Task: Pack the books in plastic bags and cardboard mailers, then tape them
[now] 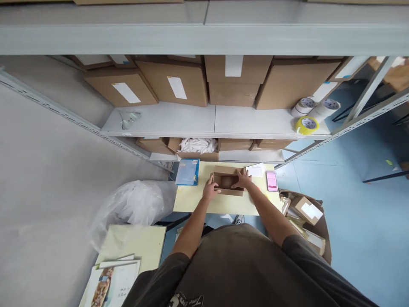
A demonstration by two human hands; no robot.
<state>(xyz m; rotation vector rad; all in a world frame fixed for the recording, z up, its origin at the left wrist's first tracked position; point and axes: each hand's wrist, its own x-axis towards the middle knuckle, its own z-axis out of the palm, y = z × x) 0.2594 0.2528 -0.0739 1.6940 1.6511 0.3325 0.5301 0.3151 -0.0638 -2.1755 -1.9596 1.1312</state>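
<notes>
A small open cardboard box (231, 192) sits on the pale yellow table (188, 200), its flaps folded outward and its inside facing up. At the box's left end, my left hand (209, 189) grips the edge, with the thumb near the front side. My right hand (243, 179) holds the right end, its thumb reaching over the opening and the other fingers along the back corner. Just behind my right hand lie white papers (255, 169). A pink-screened phone (272, 181) is farther right, and a blue folder (187, 172) lies to the left.
Over the table's back edge rises a shelf rack (179, 117) with cardboard boxes and tape rolls (306, 125). White items fill a lower box (198, 145). A plastic bag (140, 200) bulges at left; a bin of cartons (326, 238) stands at right. Papers cover a second table (150, 243).
</notes>
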